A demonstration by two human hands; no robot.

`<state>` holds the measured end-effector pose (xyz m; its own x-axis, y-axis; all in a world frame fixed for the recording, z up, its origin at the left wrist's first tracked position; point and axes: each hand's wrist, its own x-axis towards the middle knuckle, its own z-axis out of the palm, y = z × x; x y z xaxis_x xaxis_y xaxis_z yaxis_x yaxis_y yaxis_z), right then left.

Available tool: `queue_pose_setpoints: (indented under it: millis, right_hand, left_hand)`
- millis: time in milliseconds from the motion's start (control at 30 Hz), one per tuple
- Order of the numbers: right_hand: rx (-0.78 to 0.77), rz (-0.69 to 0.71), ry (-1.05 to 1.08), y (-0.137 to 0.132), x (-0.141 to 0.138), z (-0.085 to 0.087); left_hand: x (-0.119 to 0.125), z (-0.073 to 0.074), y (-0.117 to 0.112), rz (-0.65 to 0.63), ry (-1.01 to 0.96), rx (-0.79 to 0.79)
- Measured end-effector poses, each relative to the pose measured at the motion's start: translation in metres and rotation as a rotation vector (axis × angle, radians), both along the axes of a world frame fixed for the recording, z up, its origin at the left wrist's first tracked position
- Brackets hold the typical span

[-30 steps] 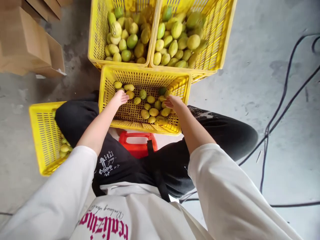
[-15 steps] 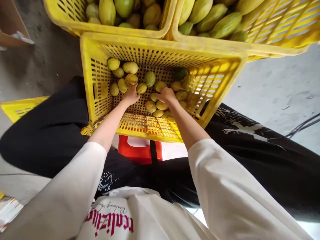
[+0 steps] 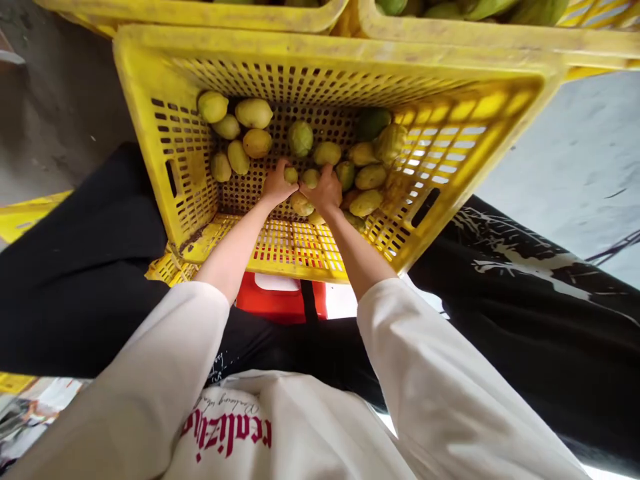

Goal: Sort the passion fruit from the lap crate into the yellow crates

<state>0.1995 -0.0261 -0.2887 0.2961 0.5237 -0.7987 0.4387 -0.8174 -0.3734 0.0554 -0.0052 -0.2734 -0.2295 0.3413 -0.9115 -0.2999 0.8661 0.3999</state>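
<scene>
Head view — left hand (image 3: pixel 277 187) and right hand (image 3: pixel 326 192), fingers clamped on fruits (image 3: pixel 300 200) in the yellow crate (image 3: pixel 150 133).

Crate (image 3: pixel 150 120): between the knees
Fruits (image 3: pixel 255 113): in crate, far half
Hands (image 3: pixel 277 187): side by side among fruits
Stool (image 3: pixel 277 300): under crate's near edge

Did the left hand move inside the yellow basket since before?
Yes. The left hand slid from the basket's left wall toward the middle, ending beside the right hand.

white long sleeves (image 3: pixel 165 373), red-lettered white shirt (image 3: pixel 280 433), black trousers (image 3: pixel 525 320)
</scene>
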Motion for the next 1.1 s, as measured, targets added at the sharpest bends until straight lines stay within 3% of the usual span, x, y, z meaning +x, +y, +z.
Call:
queue_pose_setpoints:
  millis: [167,267,400,500,567,667,767,833,900,1000,1100]
  right_hand:
    - [-0.018,-0.358,0.205,0.012,0.003,0.023]
    - [-0.101,-0.577,0.518,0.035,0.001,0.051]
    - [-0.041,-0.593,0.746,0.066,-0.001,0.107]
    - [0.07,-0.588,0.844,0.077,0.0,0.155]
    - [0.12,-0.599,0.882,0.077,0.004,0.186]
    - [0.193,-0.58,0.94,0.062,0.014,0.232]
    - [0.248,-0.52,0.988,0.038,0.029,0.269]
    - [0.275,-0.536,0.99,0.022,0.038,0.285]
    - [0.296,-0.564,0.963,0.011,0.045,0.292]
    - [0.279,-0.587,0.854,0.005,0.052,0.289]
    - [0.212,-0.608,0.702,0.006,0.054,0.279]
  left_hand:
    - [-0.018,0.016,0.013,0.074,-0.098,-0.246]
    - [-0.029,0.043,0.042,0.07,-0.086,-0.231]
    - [-0.041,0.109,0.077,0.005,-0.009,-0.045]
    - [-0.046,0.166,0.085,-0.096,-0.065,0.042]
    - [-0.047,0.202,0.08,-0.126,-0.13,0.119]
    - [-0.048,0.251,0.061,-0.063,-0.183,0.243]
    - [-0.051,0.288,0.033,0.033,-0.187,0.294]
    - [-0.057,0.299,0.017,0.151,-0.257,0.264]
    - [-0.063,0.299,0.007,0.245,-0.332,0.231]
    - [-0.07,0.287,0.005,0.314,-0.37,0.259]
    - [-0.073,0.27,0.012,0.286,-0.346,0.264]
